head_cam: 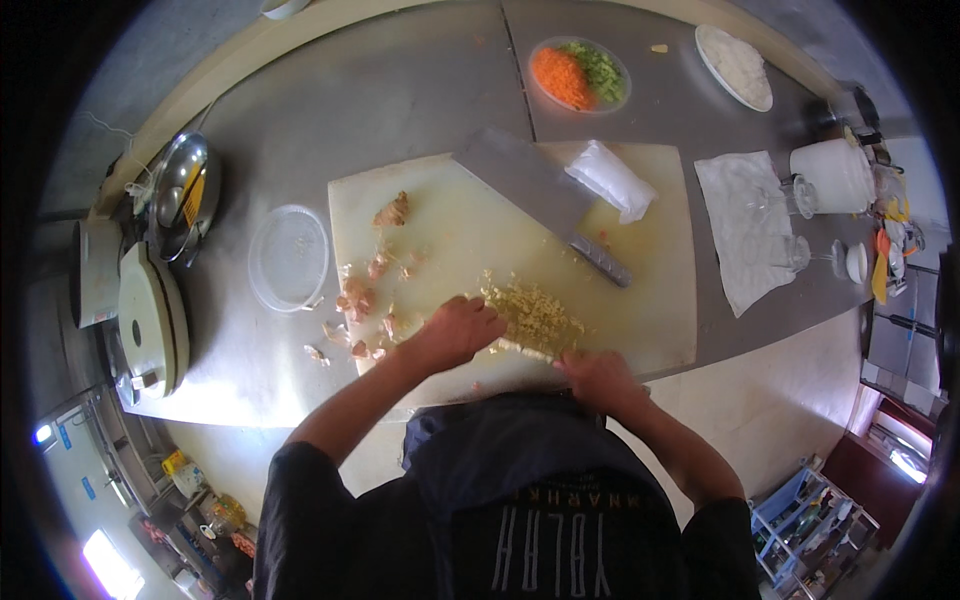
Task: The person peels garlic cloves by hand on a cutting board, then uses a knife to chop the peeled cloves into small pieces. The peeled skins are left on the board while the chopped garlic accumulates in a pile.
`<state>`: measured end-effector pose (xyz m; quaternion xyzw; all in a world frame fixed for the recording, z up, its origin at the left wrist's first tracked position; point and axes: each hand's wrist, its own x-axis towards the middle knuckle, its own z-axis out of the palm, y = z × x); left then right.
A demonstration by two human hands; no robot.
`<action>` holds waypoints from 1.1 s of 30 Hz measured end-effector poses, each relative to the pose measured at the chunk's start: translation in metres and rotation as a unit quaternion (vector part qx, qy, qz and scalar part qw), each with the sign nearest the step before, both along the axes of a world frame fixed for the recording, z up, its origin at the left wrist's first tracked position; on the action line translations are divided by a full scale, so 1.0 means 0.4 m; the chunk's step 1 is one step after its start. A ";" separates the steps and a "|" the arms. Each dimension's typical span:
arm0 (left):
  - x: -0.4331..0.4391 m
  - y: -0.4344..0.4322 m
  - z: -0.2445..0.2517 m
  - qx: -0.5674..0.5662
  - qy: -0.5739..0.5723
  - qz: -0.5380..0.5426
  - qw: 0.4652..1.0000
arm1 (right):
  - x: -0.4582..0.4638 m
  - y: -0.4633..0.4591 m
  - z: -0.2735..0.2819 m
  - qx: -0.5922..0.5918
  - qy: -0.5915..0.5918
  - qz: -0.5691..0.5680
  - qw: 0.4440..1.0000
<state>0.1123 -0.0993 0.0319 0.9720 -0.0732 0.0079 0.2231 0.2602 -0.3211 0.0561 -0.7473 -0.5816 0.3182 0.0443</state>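
Observation:
My right hand [600, 379], slightly blurred, is closed round one end of what looks like a knife seen nearly edge-on [529, 351], pale bits along it. At its other end is my left hand [466, 328], fingers curled; whether they grip it cannot be told. Just beyond lies a heap of finely chopped garlic [534, 311] on the white cutting board [660, 300]. A broad cleaver [525, 180] rests flat on the board, its handle towards the lower right. Reddish garlic skins [355, 298] and a knobbly piece like ginger root [392, 210] are at the board's left.
A white plastic packet [611, 181] touches the cleaver's area. Left of the board stands a clear round lid or dish [289, 257]. Farther back are a plate of chopped orange and green vegetables [532, 71] and a bowl of white food [739, 69]. Glasses [787, 252] lie on a cloth [731, 225], right.

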 end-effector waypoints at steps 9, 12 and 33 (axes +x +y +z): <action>0.002 -0.019 -0.002 -0.238 -0.134 0.362 0.891 | 0.003 -0.052 0.041 0.079 -0.007 -0.196 0.977; -0.001 -0.072 -0.080 -0.182 -0.088 0.395 0.896 | -0.003 -0.073 0.014 0.111 -0.088 -0.260 0.955; 0.123 -0.299 -0.038 -0.371 -0.137 -0.077 0.915 | -0.047 -0.100 -0.113 0.294 0.076 -0.193 0.933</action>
